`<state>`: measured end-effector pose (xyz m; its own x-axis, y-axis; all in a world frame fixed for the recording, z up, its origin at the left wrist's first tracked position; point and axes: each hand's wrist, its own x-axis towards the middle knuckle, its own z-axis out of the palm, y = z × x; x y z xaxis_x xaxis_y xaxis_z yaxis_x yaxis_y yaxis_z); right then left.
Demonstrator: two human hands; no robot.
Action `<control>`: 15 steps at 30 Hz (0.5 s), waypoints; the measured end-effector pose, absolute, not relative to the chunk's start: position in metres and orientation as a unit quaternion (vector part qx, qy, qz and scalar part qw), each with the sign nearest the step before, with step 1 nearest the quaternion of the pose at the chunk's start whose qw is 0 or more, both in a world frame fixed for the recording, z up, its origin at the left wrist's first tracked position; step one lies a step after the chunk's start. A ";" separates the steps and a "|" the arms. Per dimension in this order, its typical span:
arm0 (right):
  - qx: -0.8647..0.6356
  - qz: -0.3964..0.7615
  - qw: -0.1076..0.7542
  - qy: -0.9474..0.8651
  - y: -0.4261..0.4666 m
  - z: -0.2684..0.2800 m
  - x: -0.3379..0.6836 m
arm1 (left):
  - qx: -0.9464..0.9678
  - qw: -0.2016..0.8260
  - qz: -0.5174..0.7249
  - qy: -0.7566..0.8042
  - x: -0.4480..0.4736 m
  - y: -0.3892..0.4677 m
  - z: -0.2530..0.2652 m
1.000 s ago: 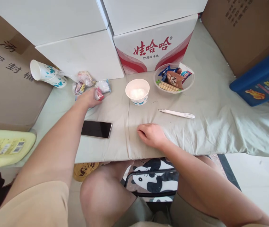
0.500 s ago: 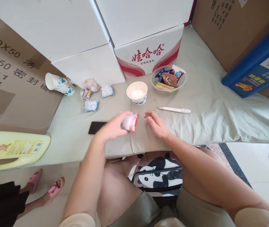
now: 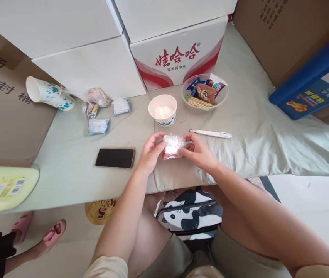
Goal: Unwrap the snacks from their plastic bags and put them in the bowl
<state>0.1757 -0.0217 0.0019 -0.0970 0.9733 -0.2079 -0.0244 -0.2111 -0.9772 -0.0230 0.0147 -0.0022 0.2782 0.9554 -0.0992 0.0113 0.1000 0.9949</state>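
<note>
Between my two hands is a small clear plastic packet [image 3: 172, 146] with white contents and a red edge; what is inside I cannot make out. My left hand [image 3: 152, 150] pinches its left side, and my right hand [image 3: 196, 151] grips its right side with thumb and fingers. Just beyond them stands a white paper bowl [image 3: 162, 110] with blue leaf print and something white inside. A white-handled craft knife [image 3: 210, 133] lies to the right, past my right hand. To the left of my left hand rests a black phone [image 3: 115, 158].
Several small packets [image 3: 98, 126] lie at the left, near stacked paper cups [image 3: 50, 94] on their side. A clear plastic bowl [image 3: 225, 92] holds wrapped snacks and sticks. White cartons [image 3: 178, 58] stand behind. A blue container [image 3: 311, 85] is at right, a yellow jug [image 3: 8, 189] at left.
My right hand has come to the packet and taken hold of its right side. My left hand has turned the packet in front of me. The view has shifted a little.
</note>
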 end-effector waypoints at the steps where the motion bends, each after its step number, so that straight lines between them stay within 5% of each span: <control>1: -0.524 0.572 0.438 -0.455 -0.021 0.002 0.173 | 0.538 0.612 0.383 0.436 -0.018 0.014 -0.002; 5: -0.542 0.514 0.439 -0.500 -0.018 0.002 0.169 | 0.561 0.594 0.368 0.444 -0.010 0.008 -0.001; 8: -0.584 0.355 0.425 -0.593 -0.013 0.004 0.187 | 0.542 0.558 0.407 0.479 -0.019 0.008 -0.002; 11: -0.663 0.139 0.346 -0.650 -0.007 0.001 0.220 | 0.523 0.533 0.432 0.506 -0.033 0.009 -0.003; 15: -0.717 0.063 0.212 -0.662 -0.007 -0.011 0.254 | 0.532 0.511 0.438 0.513 -0.043 0.009 -0.006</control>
<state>0.2542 -0.0069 -0.0110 0.1168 0.9748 0.1899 0.9217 -0.0351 -0.3863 -0.0426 0.0092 -0.0061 0.0884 0.9944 -0.0584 0.0984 0.0496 0.9939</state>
